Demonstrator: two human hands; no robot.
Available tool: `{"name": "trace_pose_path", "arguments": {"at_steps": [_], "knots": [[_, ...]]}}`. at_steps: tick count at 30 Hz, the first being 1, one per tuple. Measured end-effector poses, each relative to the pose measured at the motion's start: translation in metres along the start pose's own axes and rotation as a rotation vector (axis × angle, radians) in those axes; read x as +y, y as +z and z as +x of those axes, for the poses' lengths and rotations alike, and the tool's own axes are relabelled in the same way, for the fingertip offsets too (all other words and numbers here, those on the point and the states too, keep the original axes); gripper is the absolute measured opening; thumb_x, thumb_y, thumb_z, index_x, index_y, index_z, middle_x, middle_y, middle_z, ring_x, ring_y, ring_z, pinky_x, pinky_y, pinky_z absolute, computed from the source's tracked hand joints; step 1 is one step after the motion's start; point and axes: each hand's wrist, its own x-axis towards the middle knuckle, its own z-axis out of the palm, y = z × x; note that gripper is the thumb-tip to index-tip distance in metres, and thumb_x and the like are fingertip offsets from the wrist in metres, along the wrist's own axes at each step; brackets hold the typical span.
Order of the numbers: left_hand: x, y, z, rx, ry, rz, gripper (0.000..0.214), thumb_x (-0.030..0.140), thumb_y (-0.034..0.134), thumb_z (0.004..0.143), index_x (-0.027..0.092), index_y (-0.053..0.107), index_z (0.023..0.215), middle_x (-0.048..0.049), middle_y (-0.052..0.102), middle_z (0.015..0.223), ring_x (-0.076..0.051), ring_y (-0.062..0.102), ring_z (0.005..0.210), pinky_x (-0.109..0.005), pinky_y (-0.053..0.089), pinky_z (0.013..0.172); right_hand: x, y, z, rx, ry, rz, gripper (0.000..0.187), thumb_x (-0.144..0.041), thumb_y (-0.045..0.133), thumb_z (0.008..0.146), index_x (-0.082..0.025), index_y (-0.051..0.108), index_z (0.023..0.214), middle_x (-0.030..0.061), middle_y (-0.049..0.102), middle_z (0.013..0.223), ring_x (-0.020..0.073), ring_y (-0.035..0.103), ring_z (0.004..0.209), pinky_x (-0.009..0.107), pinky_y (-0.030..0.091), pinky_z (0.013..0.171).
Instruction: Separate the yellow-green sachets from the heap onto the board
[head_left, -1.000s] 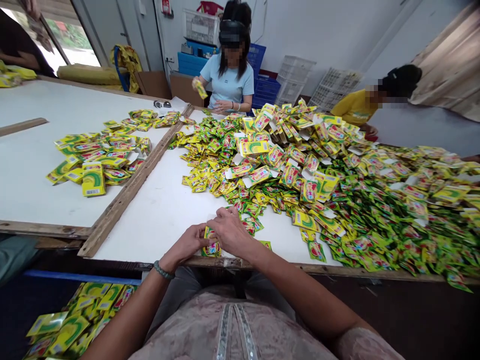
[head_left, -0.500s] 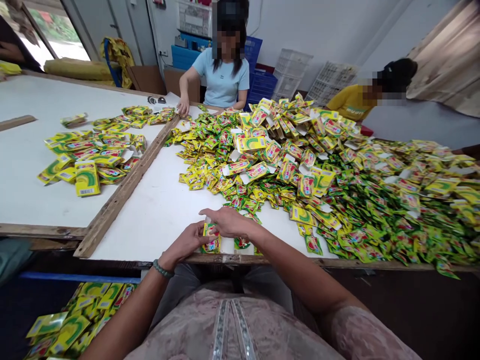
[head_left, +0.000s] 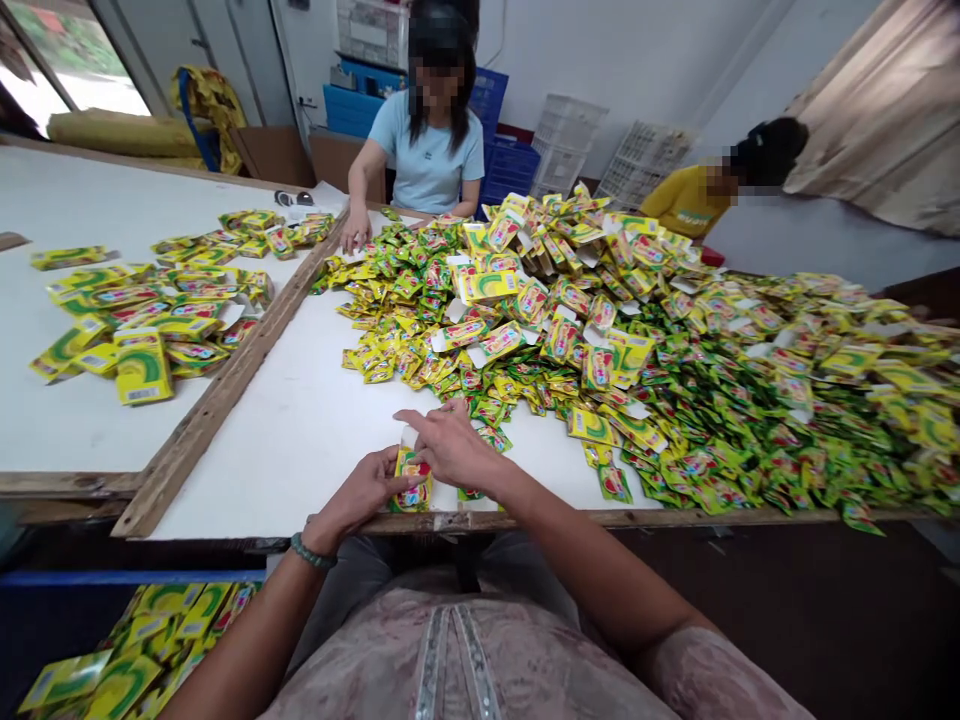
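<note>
Close to the table's front edge, my left hand [head_left: 366, 492] grips a small yellow-and-green printed box [head_left: 410, 488] by its left side. The box stands tilted, its white flap [head_left: 408, 437] raised at the upper end. My right hand [head_left: 456, 446] reaches over the box's upper right, index finger stretched left past the flap and the other fingers curled. Whatever its fingers may hold is hidden. Just right of the box, small green sachets [head_left: 471, 494] lie partly under my right hand and forearm.
A large heap of green sachets [head_left: 720, 420] and yellow boxes [head_left: 487, 287] spreads rightward. Left of a wooden divider [head_left: 240, 360] lie several filled-looking boxes [head_left: 144, 366]. More boxes [head_left: 135, 670] sit below the table at lower left. Two people [head_left: 431, 150] work across the table.
The view has shifted slightly, turning the scene. My right hand's fingers have shifted a little at the box's top; my left hand keeps its hold. The co-worker's hand across the table has moved slightly.
</note>
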Motion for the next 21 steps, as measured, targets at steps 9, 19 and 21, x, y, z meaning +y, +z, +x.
{"name": "trace_pose_path", "arguments": {"at_steps": [9, 19, 21], "knots": [[-0.009, -0.007, 0.009, -0.013, -0.027, 0.055, 0.038, 0.025, 0.069, 0.067, 0.015, 0.057, 0.101, -0.0079, 0.066, 0.104, -0.027, 0.059, 0.099, -0.035, 0.047, 0.084, -0.014, 0.024, -0.005, 0.156, 0.082, 0.059, 0.064, -0.021, 0.061, 0.074, -0.019, 0.03, 0.13, 0.0009, 0.066, 0.088, 0.0175, 0.058, 0.084, 0.033, 0.022, 0.085], [0.004, 0.006, 0.007, 0.089, -0.1, -0.026, 0.043, 0.03, 0.074, 0.06, 0.017, 0.059, 0.099, -0.0055, 0.071, 0.091, -0.025, 0.065, 0.085, -0.037, 0.05, 0.077, -0.01, 0.023, -0.01, 0.174, 0.086, 0.22, 0.057, -0.023, 0.056, 0.078, -0.022, 0.034, 0.13, 0.0025, 0.066, 0.104, 0.0173, 0.059, 0.094, 0.034, 0.028, 0.09], [0.013, 0.003, 0.009, 0.131, -0.115, -0.046, 0.042, 0.03, 0.077, 0.057, 0.017, 0.06, 0.094, -0.0045, 0.071, 0.086, -0.023, 0.066, 0.079, -0.036, 0.051, 0.075, -0.003, 0.022, -0.02, 0.367, 0.114, 0.246, 0.044, -0.024, 0.051, 0.083, -0.023, 0.04, 0.126, 0.0034, 0.061, 0.116, 0.0161, 0.054, 0.106, 0.034, 0.028, 0.095]]}}
